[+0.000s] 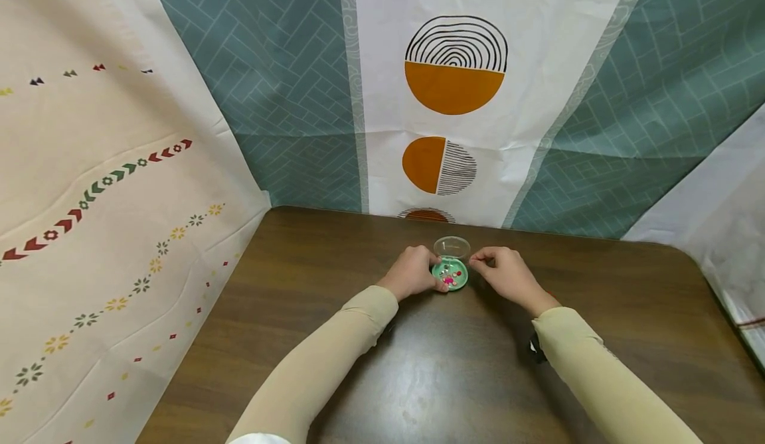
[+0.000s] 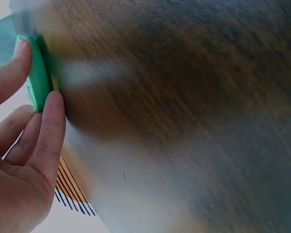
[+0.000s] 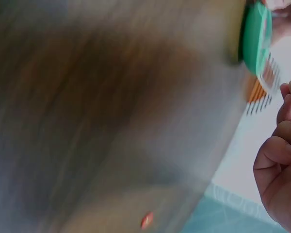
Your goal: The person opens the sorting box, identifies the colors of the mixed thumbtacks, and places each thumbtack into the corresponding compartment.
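A small round green case [image 1: 451, 274] lies on the table with its clear lid [image 1: 452, 247] raised at the back. Inside it are several tiny pink, red and pale pieces [image 1: 449, 279]. From the left, my left hand [image 1: 412, 273] grips the case; the left wrist view shows the thumb and fingers around its green rim [image 2: 39, 77]. Just right of the lid is my right hand [image 1: 505, 275], fingers curled and the thumb and index fingertips together. In the right wrist view that hand [image 3: 283, 170] is apart from the case; whether a tiny piece sits between its fingertips is hidden.
A small red piece [image 3: 146, 221] lies on the brown wooden table [image 1: 466, 371], near the right wrist. Behind the table hangs a patterned cloth [image 1: 382, 99], and a cream cloth [image 1: 137, 231] hangs along the left side.
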Available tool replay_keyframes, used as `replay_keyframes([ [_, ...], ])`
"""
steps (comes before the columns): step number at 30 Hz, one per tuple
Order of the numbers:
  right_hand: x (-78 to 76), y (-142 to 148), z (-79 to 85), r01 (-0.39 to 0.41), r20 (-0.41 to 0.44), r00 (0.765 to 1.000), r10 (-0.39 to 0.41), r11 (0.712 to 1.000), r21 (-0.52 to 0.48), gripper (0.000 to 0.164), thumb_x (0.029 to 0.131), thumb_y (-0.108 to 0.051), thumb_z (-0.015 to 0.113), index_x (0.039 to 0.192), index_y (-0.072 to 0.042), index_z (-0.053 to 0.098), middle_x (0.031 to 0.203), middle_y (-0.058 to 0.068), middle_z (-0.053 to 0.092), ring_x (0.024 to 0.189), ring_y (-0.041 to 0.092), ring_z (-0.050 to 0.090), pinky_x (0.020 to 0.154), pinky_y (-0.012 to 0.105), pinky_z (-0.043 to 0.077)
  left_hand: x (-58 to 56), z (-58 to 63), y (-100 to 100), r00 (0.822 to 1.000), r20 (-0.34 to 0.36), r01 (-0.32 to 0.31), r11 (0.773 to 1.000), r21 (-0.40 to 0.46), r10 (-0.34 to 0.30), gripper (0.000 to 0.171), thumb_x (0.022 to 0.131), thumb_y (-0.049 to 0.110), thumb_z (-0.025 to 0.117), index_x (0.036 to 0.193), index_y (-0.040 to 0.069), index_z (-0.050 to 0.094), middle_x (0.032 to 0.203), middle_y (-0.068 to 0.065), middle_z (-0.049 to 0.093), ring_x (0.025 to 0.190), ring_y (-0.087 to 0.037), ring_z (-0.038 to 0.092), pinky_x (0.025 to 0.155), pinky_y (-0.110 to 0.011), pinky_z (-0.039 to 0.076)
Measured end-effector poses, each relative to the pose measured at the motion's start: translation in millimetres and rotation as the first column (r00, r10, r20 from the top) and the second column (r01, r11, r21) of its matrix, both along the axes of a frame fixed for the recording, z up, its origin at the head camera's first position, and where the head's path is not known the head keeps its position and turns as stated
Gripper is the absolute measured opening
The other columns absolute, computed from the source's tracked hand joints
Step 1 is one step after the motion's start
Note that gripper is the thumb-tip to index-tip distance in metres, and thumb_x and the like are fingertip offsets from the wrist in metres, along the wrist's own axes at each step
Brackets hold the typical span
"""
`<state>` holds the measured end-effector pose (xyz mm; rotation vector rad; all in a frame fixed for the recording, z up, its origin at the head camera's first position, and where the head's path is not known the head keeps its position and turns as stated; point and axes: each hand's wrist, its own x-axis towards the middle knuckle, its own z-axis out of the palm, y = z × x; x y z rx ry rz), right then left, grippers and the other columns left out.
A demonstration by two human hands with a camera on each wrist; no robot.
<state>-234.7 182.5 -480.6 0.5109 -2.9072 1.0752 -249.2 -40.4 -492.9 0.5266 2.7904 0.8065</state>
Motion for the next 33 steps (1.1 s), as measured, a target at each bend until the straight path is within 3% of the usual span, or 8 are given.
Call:
replay_keyframes([
  [5, 4.0, 29, 9.4, 0.058, -0.005, 0.998, -0.058, 0.998, 0.032, 0.019, 0.092, -0.029, 0.060, 0.099, -0.013, 0.068, 0.087, -0.006, 0.063, 0.069, 0.015, 0.050, 0.061, 0.033, 0.043, 0.9, -1.2, 1, 1.000, 0.004, 0.000, 1.000, 0.010, 0.000, 0.061, 0.060, 0.043, 0.084, 0.111, 0.014, 0.069, 0.105, 0.008, 0.064, 0.083, -0.002, 0.052, 0.073, -0.017, 0.041],
  [8, 9.3, 49, 14.3, 0.093, 0.042, 0.995, -0.095, 0.995, 0.039, 0.023, 0.093, -0.033, 0.057, 0.103, -0.014, 0.066, 0.084, 0.001, 0.063, 0.056, 0.017, 0.051, 0.054, 0.034, 0.045, 1.8, -2.4, 1, 1.000, 0.002, 0.008, 1.000, 0.012, -0.008, 0.061, 0.061, 0.044, 0.084, 0.111, 0.014, 0.068, 0.106, 0.008, 0.064, 0.084, -0.002, 0.052, 0.073, -0.017, 0.041],
  [13, 18.0, 79, 18.8, 0.123, 0.034, 0.991, -0.130, 0.980, 0.158, 0.027, 0.094, -0.037, 0.055, 0.104, -0.015, 0.066, 0.090, 0.002, 0.064, 0.056, 0.017, 0.050, 0.058, 0.036, 0.043, 1.6, -3.9, 0, 1.000, -0.001, 0.008, 1.000, 0.000, -0.008, 0.062, 0.061, 0.045, 0.084, 0.112, 0.015, 0.068, 0.106, 0.008, 0.064, 0.085, -0.002, 0.052, 0.073, -0.018, 0.041],
  [16, 23.2, 93, 19.0, 0.112, 0.006, 0.993, -0.118, 0.956, 0.271, 0.023, 0.092, -0.033, 0.058, 0.101, -0.014, 0.068, 0.090, -0.003, 0.065, 0.069, 0.013, 0.053, 0.063, 0.037, 0.044, 0.7, -3.3, 0, 1.000, 0.002, 0.003, 1.000, 0.002, -0.003, 0.061, 0.061, 0.044, 0.084, 0.112, 0.015, 0.068, 0.106, 0.008, 0.064, 0.087, -0.003, 0.052, 0.074, -0.018, 0.041],
  [21, 30.4, 105, 16.7, 0.048, 0.040, 0.997, -0.069, 0.917, 0.396, 0.012, 0.088, -0.027, 0.063, 0.092, -0.018, 0.069, 0.085, -0.007, 0.063, 0.073, 0.014, 0.057, 0.064, 0.042, 0.045, -0.3, -0.2, -1, 1.000, 0.008, -0.008, 1.000, 0.016, 0.007, 0.060, 0.061, 0.043, 0.084, 0.112, 0.014, 0.068, 0.106, 0.007, 0.064, 0.088, -0.004, 0.052, 0.074, -0.018, 0.041],
  [27, 37.8, 107, 12.1, -0.009, -0.005, 1.000, 0.013, 0.885, 0.465, 0.005, 0.082, -0.025, 0.070, 0.083, -0.021, 0.069, 0.082, -0.009, 0.060, 0.074, 0.012, 0.056, 0.066, 0.042, 0.046, 2.2, 1.4, -1, 1.000, 0.008, -0.010, 1.000, 0.010, 0.009, 0.060, 0.061, 0.042, 0.084, 0.112, 0.014, 0.068, 0.106, 0.007, 0.064, 0.090, -0.004, 0.053, 0.076, -0.019, 0.041],
  [33, 42.2, 105, 11.0, -0.016, -0.058, 0.997, 0.050, 0.874, 0.485, 0.004, 0.079, -0.023, 0.072, 0.080, -0.023, 0.068, 0.078, -0.010, 0.057, 0.073, 0.012, 0.056, 0.066, 0.041, 0.047, 4.0, 5.2, 1, 1.000, 0.021, -0.014, 1.000, -0.001, 0.014, 0.060, 0.062, 0.042, 0.084, 0.113, 0.015, 0.068, 0.106, 0.006, 0.064, 0.088, -0.004, 0.052, 0.075, -0.019, 0.041],
])
